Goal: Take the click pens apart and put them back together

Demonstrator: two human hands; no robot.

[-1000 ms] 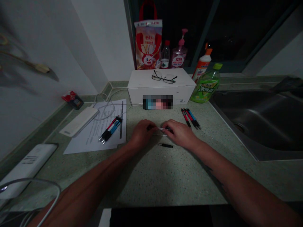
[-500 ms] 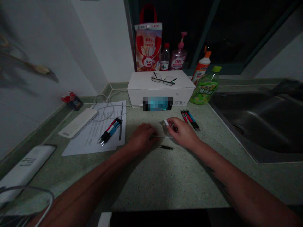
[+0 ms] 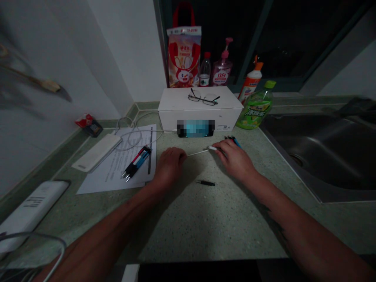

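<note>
My right hand (image 3: 235,160) grips the white end of a thin white rod (image 3: 202,151) on the speckled green countertop (image 3: 188,223). The rod's far tip reaches the curled fingers of my left hand (image 3: 169,166), and I cannot tell whether those fingers hold it. A small black pen part (image 3: 205,183) lies below the rod. Several pens (image 3: 232,138) are mostly hidden behind my right hand. A bundle of red, blue and black pens (image 3: 137,161) rests on printed paper (image 3: 117,166) to my left.
A blurred phone (image 3: 196,128) leans against a white box (image 3: 199,117) carrying eyeglasses (image 3: 203,98). Bottles stand behind it. A steel sink (image 3: 317,156) lies right. A white power bank (image 3: 96,152) and cable (image 3: 138,135) sit left.
The rod has risen from the counter into my right hand and now slants up to the right. My hands have moved slightly apart, and my right hand now covers most of the pens.
</note>
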